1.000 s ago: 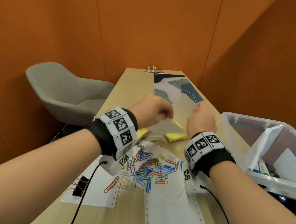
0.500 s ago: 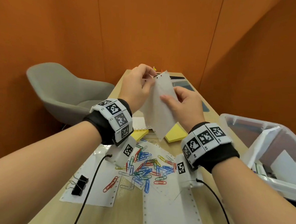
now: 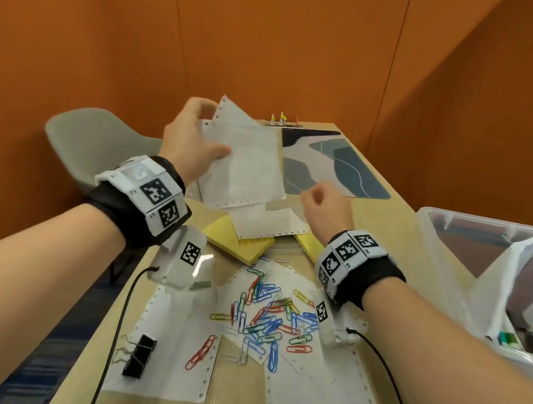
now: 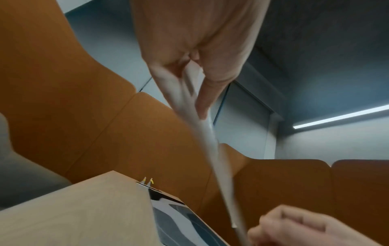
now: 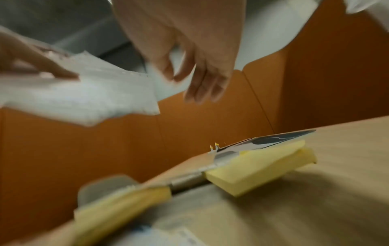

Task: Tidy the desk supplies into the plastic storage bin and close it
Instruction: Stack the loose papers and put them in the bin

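Note:
My left hand [image 3: 208, 129] is raised over the desk's far half and grips a few white perforated paper sheets [image 3: 245, 166] between thumb and fingers. The left wrist view shows that pinch [image 4: 193, 93] on the sheets' edge [image 4: 212, 146]. My right hand [image 3: 323, 202] hovers lower and to the right, fingers loosely curled [image 5: 202, 89] around nothing. The clear plastic storage bin [image 3: 439, 218] stands open at the right edge with papers and pens inside. Two yellow sticky-note pads [image 3: 237, 242] [image 5: 252, 168] lie below the hands.
Another white sheet [image 3: 267, 222] lies across the pads. A heap of coloured paper clips [image 3: 267, 316] sits on perforated sheets [image 3: 162, 351] near me, with black binder clips [image 3: 138, 356] at the left. A patterned mat [image 3: 336, 162] covers the far end. A grey chair [image 3: 85, 140] stands left.
The sheets were lifted from the desk with both hands. My right hand has let go and dropped to the right, while my left hand keeps the sheets and has swung left.

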A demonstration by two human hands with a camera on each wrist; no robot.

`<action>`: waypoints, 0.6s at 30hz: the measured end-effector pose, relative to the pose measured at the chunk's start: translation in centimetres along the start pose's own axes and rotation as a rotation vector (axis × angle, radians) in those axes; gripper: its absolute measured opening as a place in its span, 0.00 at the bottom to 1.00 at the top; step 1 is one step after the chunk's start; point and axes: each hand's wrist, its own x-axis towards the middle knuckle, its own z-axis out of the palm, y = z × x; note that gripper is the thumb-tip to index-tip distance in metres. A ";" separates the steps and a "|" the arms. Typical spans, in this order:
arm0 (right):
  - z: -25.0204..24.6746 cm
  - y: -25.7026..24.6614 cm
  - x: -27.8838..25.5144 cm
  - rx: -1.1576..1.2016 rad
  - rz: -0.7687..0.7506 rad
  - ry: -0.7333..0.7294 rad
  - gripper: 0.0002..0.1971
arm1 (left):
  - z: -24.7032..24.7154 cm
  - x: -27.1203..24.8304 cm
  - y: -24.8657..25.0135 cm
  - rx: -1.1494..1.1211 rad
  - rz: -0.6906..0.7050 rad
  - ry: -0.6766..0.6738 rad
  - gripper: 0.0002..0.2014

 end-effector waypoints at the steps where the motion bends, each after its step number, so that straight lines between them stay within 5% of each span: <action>1: 1.0 0.5 0.3 -0.145 -0.043 -0.150 0.09 | -0.3 0.1 -0.4 0.009 0.020 0.005 0.29; 4: 3.5 1.2 0.4 -0.454 -0.143 -0.452 0.12 | -1.0 0.0 -1.5 0.082 0.048 -0.056 0.26; 8: 4.8 1.2 0.2 -0.583 -0.125 -0.612 0.15 | -1.6 -0.4 -2.8 0.016 -0.062 -0.118 0.12; 18: 3.3 1.7 -0.3 -0.542 -0.133 -0.490 0.20 | -1.5 -1.1 -3.3 -0.538 -0.486 -0.216 0.26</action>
